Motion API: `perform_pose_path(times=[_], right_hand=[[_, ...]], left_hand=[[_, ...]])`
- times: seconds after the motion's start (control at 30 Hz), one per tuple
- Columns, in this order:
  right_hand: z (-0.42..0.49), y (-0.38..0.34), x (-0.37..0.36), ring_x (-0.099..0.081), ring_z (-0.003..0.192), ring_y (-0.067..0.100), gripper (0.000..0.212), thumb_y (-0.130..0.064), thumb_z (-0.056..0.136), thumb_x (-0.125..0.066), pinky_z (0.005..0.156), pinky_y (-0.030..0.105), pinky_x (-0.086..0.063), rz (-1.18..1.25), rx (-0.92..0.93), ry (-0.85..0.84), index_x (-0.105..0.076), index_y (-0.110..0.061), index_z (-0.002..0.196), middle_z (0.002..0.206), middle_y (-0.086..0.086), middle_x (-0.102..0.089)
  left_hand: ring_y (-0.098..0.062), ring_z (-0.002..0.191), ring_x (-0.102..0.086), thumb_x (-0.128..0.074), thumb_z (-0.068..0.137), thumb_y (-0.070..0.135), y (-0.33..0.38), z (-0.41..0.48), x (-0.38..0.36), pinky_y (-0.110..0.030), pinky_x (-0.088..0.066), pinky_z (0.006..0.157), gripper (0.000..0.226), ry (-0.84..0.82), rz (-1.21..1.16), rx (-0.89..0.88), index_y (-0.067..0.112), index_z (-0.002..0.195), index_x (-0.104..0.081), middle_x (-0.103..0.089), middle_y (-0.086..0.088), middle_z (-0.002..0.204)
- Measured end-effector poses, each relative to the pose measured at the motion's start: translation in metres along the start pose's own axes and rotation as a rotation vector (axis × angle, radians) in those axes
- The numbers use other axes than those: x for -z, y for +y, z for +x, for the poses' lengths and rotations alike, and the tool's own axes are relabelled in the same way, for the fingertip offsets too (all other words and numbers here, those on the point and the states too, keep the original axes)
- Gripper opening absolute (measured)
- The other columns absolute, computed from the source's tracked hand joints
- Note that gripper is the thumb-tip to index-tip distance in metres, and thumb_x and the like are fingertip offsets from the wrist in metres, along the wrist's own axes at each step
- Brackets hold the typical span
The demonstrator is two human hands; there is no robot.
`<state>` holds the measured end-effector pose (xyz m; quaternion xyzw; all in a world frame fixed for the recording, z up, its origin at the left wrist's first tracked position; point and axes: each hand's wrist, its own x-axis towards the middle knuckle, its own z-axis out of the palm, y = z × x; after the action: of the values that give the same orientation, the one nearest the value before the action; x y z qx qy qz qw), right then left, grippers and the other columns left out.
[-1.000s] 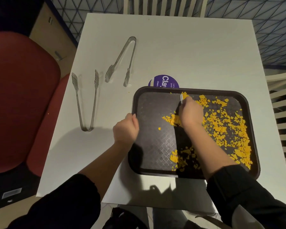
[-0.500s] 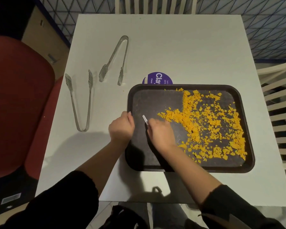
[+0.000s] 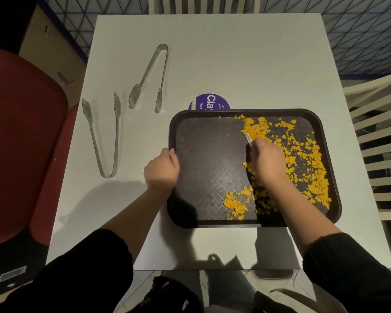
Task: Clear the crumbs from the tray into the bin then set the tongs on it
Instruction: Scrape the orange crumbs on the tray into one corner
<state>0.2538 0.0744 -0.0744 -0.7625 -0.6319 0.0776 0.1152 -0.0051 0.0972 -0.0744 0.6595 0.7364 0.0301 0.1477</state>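
Observation:
A dark brown tray lies on the white table, with orange crumbs spread over its right half and a small heap near its front edge. My left hand grips the tray's left rim. Over the tray's middle, my right hand holds a thin clear scraper whose tip touches the crumbs. Two metal tongs lie on the table to the left: one pair nearer me, another pair farther back.
A round purple sticker peeks out behind the tray's far rim. A red chair stands left of the table. White slatted chairs stand at the right and the far end. A loose crumb lies beside the tongs.
My right hand swept from the tray's left part back to the right with the scraper, pushing crumbs right. The left half of the tray is now bare. My left hand stayed on the rim.

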Motion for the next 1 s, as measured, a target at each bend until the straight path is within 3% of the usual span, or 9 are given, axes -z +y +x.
perform_pose_path(times=[0.2,0.33,0.43,0.63,0.77,0.9,1.0], right_hand=[[-0.030,0.009,0.024,-0.056,0.066,0.020,0.010,-0.012,0.089,-0.058,0.058,0.033,-0.049,0.252,0.023,0.038,-0.066,-0.007,0.094,0.081,0.008,-0.066],[-0.079,-0.003,0.029,-0.063,0.074,0.018,0.018,-0.024,0.089,-0.058,0.068,0.036,-0.053,0.306,0.259,-0.058,-0.071,-0.016,0.098,0.081,0.000,-0.069],[-0.111,-0.002,0.020,-0.061,0.074,0.017,0.023,-0.029,0.089,-0.054,0.064,0.032,-0.050,0.396,0.425,-0.180,-0.072,-0.017,0.096,0.079,-0.002,-0.067],[-0.126,0.004,0.010,-0.055,0.077,0.011,0.024,-0.025,0.088,-0.052,0.061,0.023,-0.044,0.340,0.584,-0.300,-0.074,-0.022,0.098,0.077,-0.003,-0.062],[-0.117,0.007,0.013,-0.059,0.075,0.016,0.024,-0.023,0.084,-0.054,0.056,0.026,-0.047,0.278,0.678,-0.357,-0.073,-0.023,0.099,0.077,-0.003,-0.061],[-0.115,0.011,0.016,-0.059,0.068,0.020,0.020,-0.019,0.085,-0.057,0.054,0.027,-0.047,0.201,0.758,-0.315,-0.072,-0.020,0.098,0.073,0.000,-0.061],[-0.112,0.017,0.016,-0.060,0.065,0.022,0.024,-0.011,0.075,-0.075,0.052,0.031,-0.050,0.176,0.710,-0.229,-0.073,-0.016,0.098,0.072,0.002,-0.062]], left_hand=[[-0.032,0.073,-0.066,-0.027,0.102,0.034,0.001,-0.002,0.002,-0.036,-0.055,0.070,0.040,-0.002,0.000,-0.011,0.007,0.100,-0.056,-0.067,-0.012,0.080],[-0.033,0.072,-0.065,-0.028,0.102,0.033,0.001,-0.003,0.003,-0.036,-0.055,0.068,0.039,0.008,-0.014,-0.019,0.006,0.099,-0.057,-0.067,-0.013,0.079],[-0.034,0.070,-0.065,-0.029,0.102,0.032,0.001,-0.004,0.004,-0.035,-0.054,0.066,0.039,0.022,-0.022,-0.026,0.005,0.097,-0.057,-0.067,-0.014,0.077],[-0.031,0.072,-0.066,-0.028,0.102,0.032,0.003,-0.006,0.005,-0.031,-0.049,0.064,0.040,0.025,0.015,-0.038,0.005,0.100,-0.058,-0.067,-0.013,0.080],[-0.032,0.073,-0.065,-0.027,0.102,0.031,0.004,-0.006,0.005,-0.033,-0.047,0.064,0.040,0.028,0.025,-0.035,0.005,0.099,-0.058,-0.067,-0.013,0.079],[-0.031,0.070,-0.065,-0.027,0.102,0.032,0.005,-0.007,0.005,-0.033,-0.050,0.064,0.041,0.027,0.027,-0.033,0.005,0.099,-0.058,-0.066,-0.012,0.078],[-0.031,0.070,-0.065,-0.027,0.102,0.032,0.005,-0.007,0.005,-0.033,-0.049,0.063,0.041,0.033,0.028,-0.030,0.005,0.098,-0.058,-0.066,-0.013,0.077]])
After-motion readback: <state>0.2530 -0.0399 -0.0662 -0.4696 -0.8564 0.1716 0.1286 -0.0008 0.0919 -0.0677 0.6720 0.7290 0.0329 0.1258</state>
